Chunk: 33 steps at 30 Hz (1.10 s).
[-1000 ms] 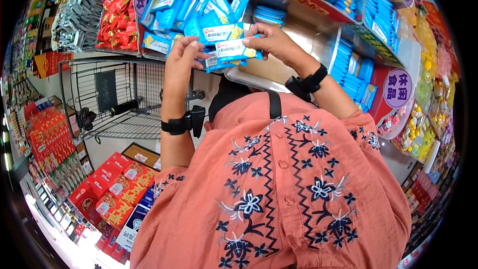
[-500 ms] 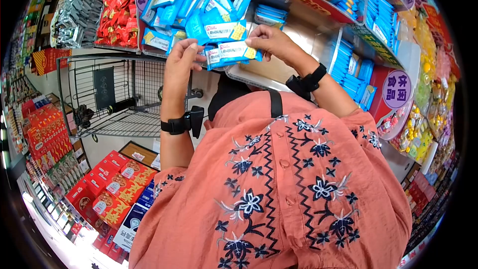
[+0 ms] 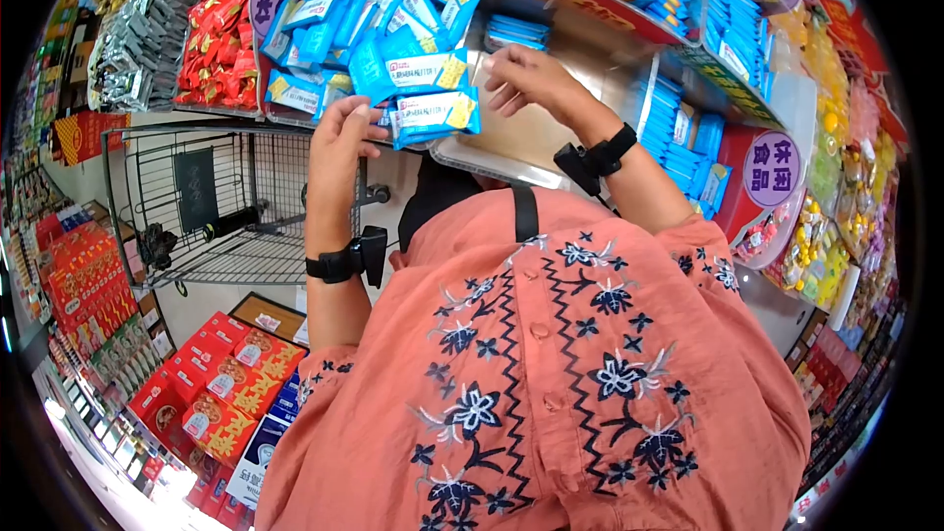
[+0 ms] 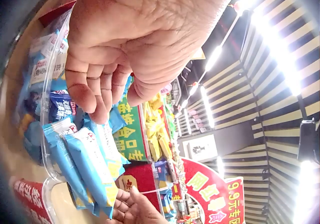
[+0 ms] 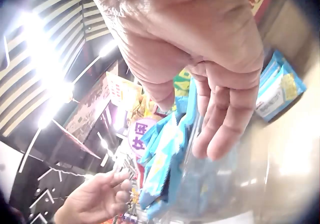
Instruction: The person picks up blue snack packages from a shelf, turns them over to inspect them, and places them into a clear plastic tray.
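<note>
Two blue-and-white biscuit packets (image 3: pixel 433 116) lie one behind the other along the front of a heap of similar packets (image 3: pixel 339 15) in a clear-sided bin. My left hand (image 3: pixel 339 143) is at their left end, fingers loosely bent and fingertips right by the wrapper. In the left wrist view its fingers (image 4: pixel 97 86) hang over the packets (image 4: pixel 90 159) with nothing pinched between them. My right hand (image 3: pixel 536 84) hovers apart from the packets, to their right, over the bare tray bottom. Its fingers (image 5: pixel 225 119) droop loosely and hold nothing in the right wrist view.
A small stack of blue packets (image 3: pixel 518 32) lies at the back of the metal-coloured tray (image 3: pixel 580 49). More blue packets (image 3: pixel 678 143) fill the bin on the right. Red packets (image 3: pixel 218 44) and silver ones stand on the left. A wire shopping cart (image 3: pixel 221 206) is below the shelf.
My right hand has let go of the front packet's right end and moved off to the right. The left hand stays by the left end. The head view has shifted slightly.
</note>
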Tool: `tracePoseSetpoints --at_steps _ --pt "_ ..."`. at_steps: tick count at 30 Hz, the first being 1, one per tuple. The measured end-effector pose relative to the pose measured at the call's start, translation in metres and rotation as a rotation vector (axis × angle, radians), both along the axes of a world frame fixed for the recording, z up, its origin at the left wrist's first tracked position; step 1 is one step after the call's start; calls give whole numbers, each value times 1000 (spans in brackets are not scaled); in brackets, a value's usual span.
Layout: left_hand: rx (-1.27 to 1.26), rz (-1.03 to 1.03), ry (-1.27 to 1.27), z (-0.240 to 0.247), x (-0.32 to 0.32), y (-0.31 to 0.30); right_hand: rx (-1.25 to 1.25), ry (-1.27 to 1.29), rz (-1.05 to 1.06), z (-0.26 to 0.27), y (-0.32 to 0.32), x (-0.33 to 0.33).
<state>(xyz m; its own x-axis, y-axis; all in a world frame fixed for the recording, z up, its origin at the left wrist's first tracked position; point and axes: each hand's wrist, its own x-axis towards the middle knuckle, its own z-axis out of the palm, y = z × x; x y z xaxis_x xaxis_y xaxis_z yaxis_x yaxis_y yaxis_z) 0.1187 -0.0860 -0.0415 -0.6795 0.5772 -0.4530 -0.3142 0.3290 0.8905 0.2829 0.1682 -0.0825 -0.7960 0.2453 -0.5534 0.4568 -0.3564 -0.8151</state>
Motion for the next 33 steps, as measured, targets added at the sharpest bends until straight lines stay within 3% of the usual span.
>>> tracePoseSetpoints --at_steps 4,7,10,16,19,22,25,33 --pt "-9 5 14 3 0 -2 480 -110 -69 -49 38 14" --pt "-3 7 17 6 0 0 993 -74 -18 -105 61 23" --pt "18 8 19 7 -2 3 1178 -85 1 -117 59 20" --pt "-5 14 36 10 -3 8 1243 -256 72 -127 48 17" --pt "-12 15 39 7 -1 7 1288 -89 39 -150 52 23" --pt "-6 3 30 9 2 9 744 -156 15 -136 54 25" --pt "12 -23 23 11 3 16 399 -177 -6 -107 56 30" --pt "40 -147 44 26 12 53 129 -110 -43 -31 63 59"
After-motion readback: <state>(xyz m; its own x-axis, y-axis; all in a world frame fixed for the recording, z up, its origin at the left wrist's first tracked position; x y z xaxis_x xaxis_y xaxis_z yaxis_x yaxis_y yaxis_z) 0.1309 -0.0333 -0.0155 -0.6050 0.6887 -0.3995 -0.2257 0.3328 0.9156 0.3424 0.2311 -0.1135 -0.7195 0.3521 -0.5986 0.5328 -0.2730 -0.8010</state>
